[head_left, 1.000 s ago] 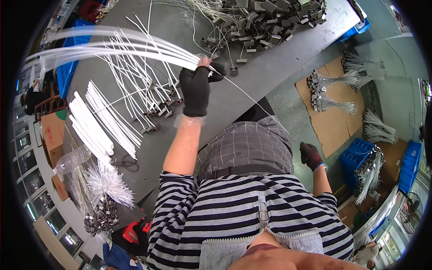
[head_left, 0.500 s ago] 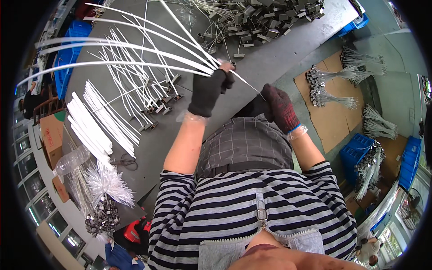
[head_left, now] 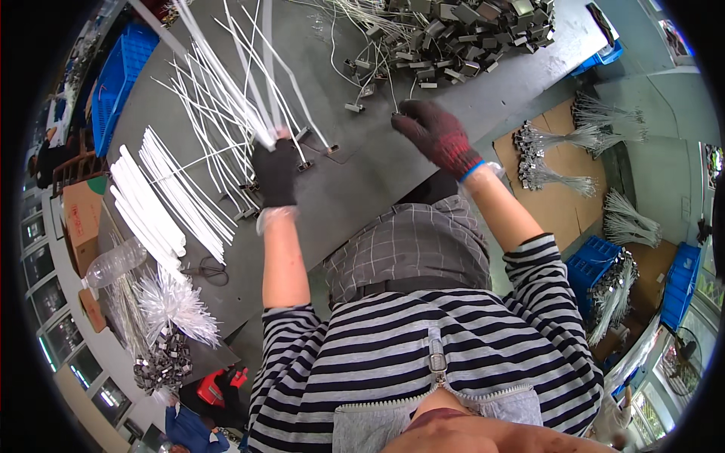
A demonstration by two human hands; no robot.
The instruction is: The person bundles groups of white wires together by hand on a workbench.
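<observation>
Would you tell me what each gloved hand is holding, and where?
The left hand grips a bunch of white wires near their lower ends. The right hand reaches toward one wire; whether it holds it cannot be told.

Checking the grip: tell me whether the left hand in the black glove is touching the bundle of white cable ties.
Touching. The head view shows the left hand closed around the bundle of white cable ties, which fans out above it.

We're at the near edge of the table (head_left: 393, 181). Left hand (head_left: 273, 174) over table centre-left, wire bundle (head_left: 226, 83) fanning up and away from it. Right hand (head_left: 434, 134) to the right, just before the pile of metal parts (head_left: 453, 38) at the far edge. Stacked strips (head_left: 158, 200) left of the left hand; bottle (head_left: 113, 263) further left. Cardboard sheet (head_left: 563, 189) on the floor to our right, wired parts (head_left: 551, 155) on it.
</observation>
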